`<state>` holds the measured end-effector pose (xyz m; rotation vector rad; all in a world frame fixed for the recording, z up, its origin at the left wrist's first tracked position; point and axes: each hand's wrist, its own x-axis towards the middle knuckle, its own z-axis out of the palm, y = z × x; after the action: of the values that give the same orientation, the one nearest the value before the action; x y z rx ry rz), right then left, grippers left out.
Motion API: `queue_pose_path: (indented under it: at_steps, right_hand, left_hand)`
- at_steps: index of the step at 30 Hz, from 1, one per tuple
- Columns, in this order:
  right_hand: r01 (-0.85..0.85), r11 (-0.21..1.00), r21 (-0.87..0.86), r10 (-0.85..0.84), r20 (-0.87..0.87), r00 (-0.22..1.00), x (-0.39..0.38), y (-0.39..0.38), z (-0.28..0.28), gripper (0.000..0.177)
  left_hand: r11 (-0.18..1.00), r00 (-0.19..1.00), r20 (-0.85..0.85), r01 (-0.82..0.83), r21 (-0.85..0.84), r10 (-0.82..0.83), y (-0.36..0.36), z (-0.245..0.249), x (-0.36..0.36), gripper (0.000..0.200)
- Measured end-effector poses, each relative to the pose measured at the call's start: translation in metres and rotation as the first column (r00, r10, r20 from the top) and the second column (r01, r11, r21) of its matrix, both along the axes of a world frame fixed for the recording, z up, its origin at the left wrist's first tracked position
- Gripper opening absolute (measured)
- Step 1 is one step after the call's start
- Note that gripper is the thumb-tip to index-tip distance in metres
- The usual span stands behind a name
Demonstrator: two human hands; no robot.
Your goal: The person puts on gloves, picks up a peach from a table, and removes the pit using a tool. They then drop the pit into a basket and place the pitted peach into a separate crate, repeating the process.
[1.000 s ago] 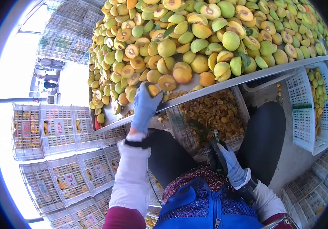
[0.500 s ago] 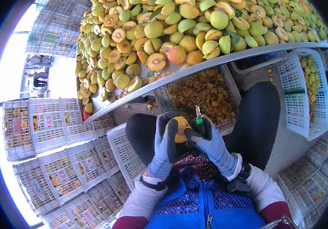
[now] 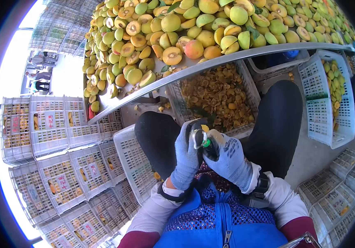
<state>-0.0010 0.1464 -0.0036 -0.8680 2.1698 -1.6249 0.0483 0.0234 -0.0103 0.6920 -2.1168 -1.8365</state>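
Head view of a seated person with both gloved hands brought together just below the centre of the frame. The left hand (image 3: 184, 155) is closed about a yellow fruit (image 3: 204, 128), of which only a small part shows above the fingers; whether it is whole or halved cannot be told. The right hand (image 3: 229, 159), immediately to its right, has its fingers wrapped round a tool with a green collar (image 3: 206, 143), whose shiny metal tip lies against the left hand; contact between tip and fruit cannot be made out. Across the top of the frame, whole and halved fruits (image 3: 170, 23) are heaped on a table with a metal rim (image 3: 177, 77) that slants upward to the right. Beneath the rim, near centre, an open crate (image 3: 247, 84) contains brownish cut pieces (image 3: 216, 97). A white basket (image 3: 320, 111) of greenish-yellow fruit stands at right; a white crate (image 3: 134, 155) lies beside the knee at centre left. Stacked crates (image 3: 55, 120) fill the left side, and other people (image 3: 41, 78) appear small at upper left.
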Motion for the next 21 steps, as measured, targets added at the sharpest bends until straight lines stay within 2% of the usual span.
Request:
queue_pose_path:
  at_steps: [2,3,4,5,6,7,9,12,15,18,21]
  right_hand:
    - [-0.011,0.989,-0.145,0.039,0.189,0.981,0.000,0.002,-0.005,0.025]
    - [0.011,0.988,-0.155,0.039,0.316,0.948,-0.002,0.007,0.001,0.024]
    - [0.089,0.977,-0.195,-0.008,0.381,0.924,-0.005,0.010,0.013,0.023]
    - [0.034,0.985,-0.172,0.050,0.462,0.886,-0.005,0.015,0.005,0.023]
    - [-0.021,0.988,-0.153,0.101,0.538,0.837,-0.007,0.018,0.000,0.023]
    - [-0.092,0.994,-0.058,0.108,0.404,0.908,-0.004,0.019,-0.001,0.024]
    - [-0.178,0.970,0.165,0.159,0.122,0.980,0.004,0.024,0.002,0.027]
    - [-0.087,0.982,0.168,0.097,-0.051,0.994,0.011,0.024,0.003,0.031]
    - [-0.153,0.952,0.266,0.147,0.042,0.988,0.012,0.022,0.007,0.031]
    - [-0.153,0.937,0.315,0.167,-0.017,0.986,0.014,0.024,0.005,0.032]
    - [-0.207,0.936,0.284,0.186,0.098,0.978,0.017,0.024,0.002,0.035]
  left_hand:
    - [0.999,0.999,-0.034,-0.029,0.027,0.030,0.001,0.004,-0.001,0.033]
    - [0.996,0.998,0.019,-0.054,0.076,0.052,-0.003,0.009,-0.003,0.034]
    - [0.991,0.997,0.009,-0.078,0.106,0.077,-0.005,0.014,-0.004,0.034]
    - [0.999,0.999,0.004,-0.048,0.020,0.048,-0.009,0.016,-0.001,0.035]
    - [0.999,0.999,-0.003,-0.037,0.013,0.037,-0.009,0.017,0.000,0.036]
    - [1.000,1.000,-0.009,-0.027,0.005,0.027,-0.010,0.018,0.001,0.036]
    - [0.986,0.999,-0.022,-0.044,0.160,0.048,-0.005,0.017,0.005,0.037]
    - [0.998,0.999,-0.035,-0.032,0.052,0.034,-0.004,0.011,0.009,0.036]
    - [0.997,0.994,-0.080,-0.072,0.040,0.075,0.000,0.013,0.010,0.034]
    - [0.962,1.000,-0.024,-0.006,-0.273,-0.001,-0.004,0.012,0.012,0.030]
    - [0.988,1.000,0.022,-0.013,-0.151,0.017,-0.002,0.012,0.015,0.027]
